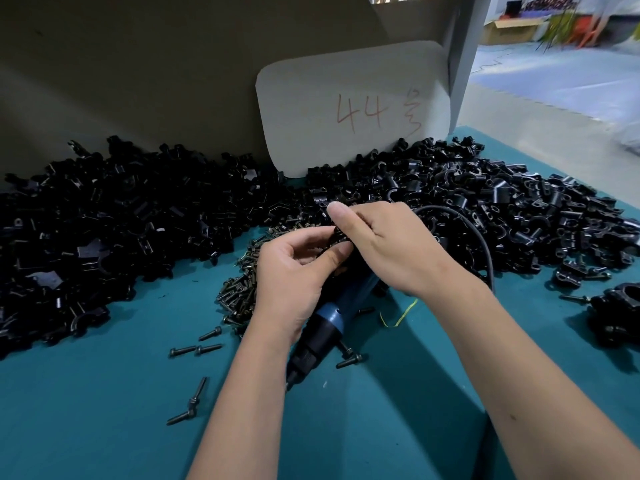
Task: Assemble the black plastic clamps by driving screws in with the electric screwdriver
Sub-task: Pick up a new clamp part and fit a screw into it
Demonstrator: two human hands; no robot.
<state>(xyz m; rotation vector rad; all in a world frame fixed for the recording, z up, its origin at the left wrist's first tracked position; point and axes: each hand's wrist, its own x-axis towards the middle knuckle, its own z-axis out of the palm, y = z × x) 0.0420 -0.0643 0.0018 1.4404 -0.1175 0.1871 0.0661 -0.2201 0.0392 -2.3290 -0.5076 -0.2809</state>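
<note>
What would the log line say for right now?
left hand: holds clamp | right hand: pinches same clamp | electric screwdriver: lying under hands | screws: piled beside

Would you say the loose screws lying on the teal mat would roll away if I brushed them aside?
Probably: each loose screw has a round shank, so it may roll, likely curving around its wider head. The flat teal mat shows no lip to stop them.

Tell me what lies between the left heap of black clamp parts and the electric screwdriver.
In the head view, a pile of screws lies on the teal mat between the left heap and the electric screwdriver.
</note>
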